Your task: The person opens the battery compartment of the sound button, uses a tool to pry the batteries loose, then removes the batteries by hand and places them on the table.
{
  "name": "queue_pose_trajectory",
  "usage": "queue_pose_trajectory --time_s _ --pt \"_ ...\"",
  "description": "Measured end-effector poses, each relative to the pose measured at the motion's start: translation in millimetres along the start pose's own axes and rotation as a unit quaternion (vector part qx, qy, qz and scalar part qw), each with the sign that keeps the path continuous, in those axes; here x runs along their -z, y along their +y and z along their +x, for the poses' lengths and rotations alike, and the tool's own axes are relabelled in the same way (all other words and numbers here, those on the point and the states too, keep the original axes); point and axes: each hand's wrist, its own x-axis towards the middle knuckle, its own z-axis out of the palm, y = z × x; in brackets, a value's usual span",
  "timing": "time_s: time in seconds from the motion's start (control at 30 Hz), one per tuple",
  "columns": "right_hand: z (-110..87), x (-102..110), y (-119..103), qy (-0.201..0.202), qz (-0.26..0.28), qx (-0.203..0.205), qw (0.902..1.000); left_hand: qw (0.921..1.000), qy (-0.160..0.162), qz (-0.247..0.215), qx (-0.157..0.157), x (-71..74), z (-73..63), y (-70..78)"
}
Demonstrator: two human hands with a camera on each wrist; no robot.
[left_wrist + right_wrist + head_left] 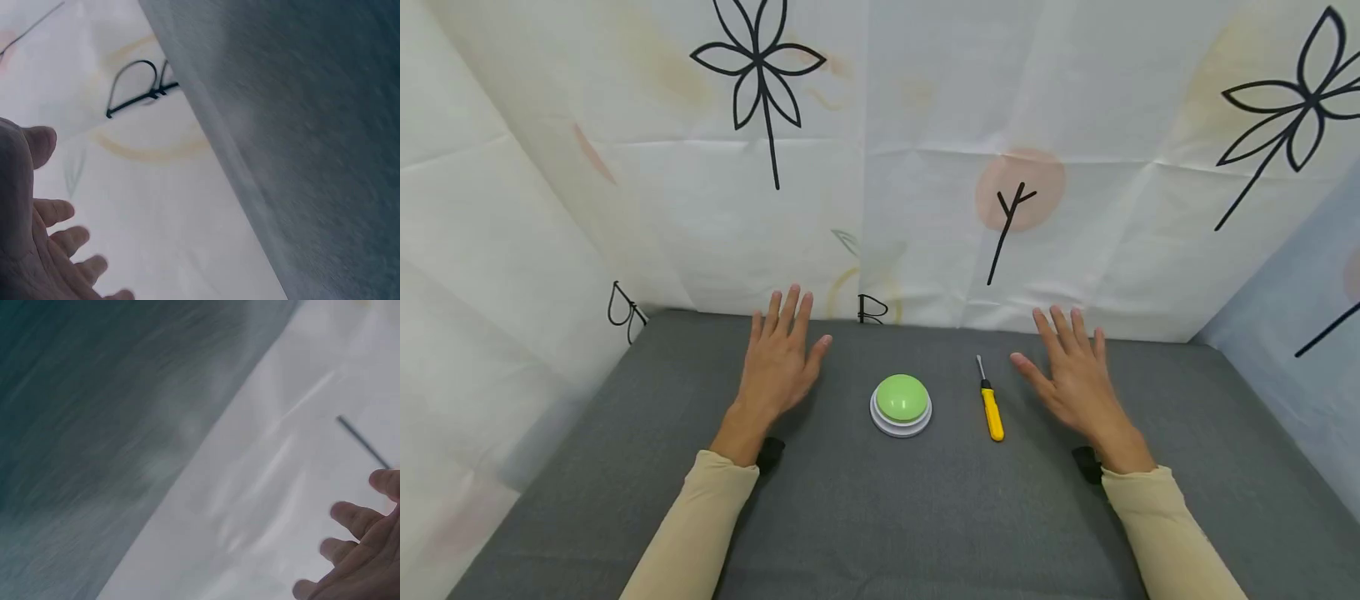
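Both hands are spread with palms down and hold nothing. My left hand (778, 367) is over the left part of the grey table, fingers pointing to the back. My right hand (1075, 379) is over the right part, its thumb toward the middle. Between them stands a round push button (902, 398) with a green dome on a white base. Right of it lies a screwdriver (992, 408) with a yellow handle, its metal tip toward the back; the right hand is nearest to it. In the wrist views, the left fingers (70, 239) and right fingers (353, 519) show with nothing in them.
A grey cloth covers the table (925, 525). Behind it hangs a white curtain (925, 100) printed with black flower outlines and pale spots. More white cloth (482, 275) encloses the left side, and the right side has it too. Each wrist carries a dark strap.
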Motion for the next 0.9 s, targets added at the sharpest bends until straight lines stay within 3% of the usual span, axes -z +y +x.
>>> queue_pose_trajectory --time_s 0.23,0.37,0.43,0.6,0.73,0.9 --pt "0.4 2 -32 -0.029 0.113 0.017 0.9931 0.9972 -0.029 -0.063 -0.028 -0.1 -1.6 15.7" --pt "-0.6 -1 -51 -0.042 0.16 0.024 0.986 0.9915 -0.06 -0.11 -0.038 -0.8 -1.1 25.0" --pt "-0.9 -4 -60 -0.047 0.179 0.04 0.9819 0.9848 -0.085 -0.145 -0.041 -0.2 -0.3 30.5" --pt "0.4 -16 -80 -0.085 0.203 0.063 0.9734 0.9595 -0.161 -0.226 -0.046 -1.3 -0.6 44.4" --pt "4.6 -27 -90 -0.124 0.211 0.056 0.968 0.9452 -0.211 -0.245 -0.041 -6.4 -3.0 49.5" --pt "6.8 -37 -97 -0.144 0.217 0.043 0.9644 0.9342 -0.245 -0.255 -0.048 -10.1 -3.7 50.8"
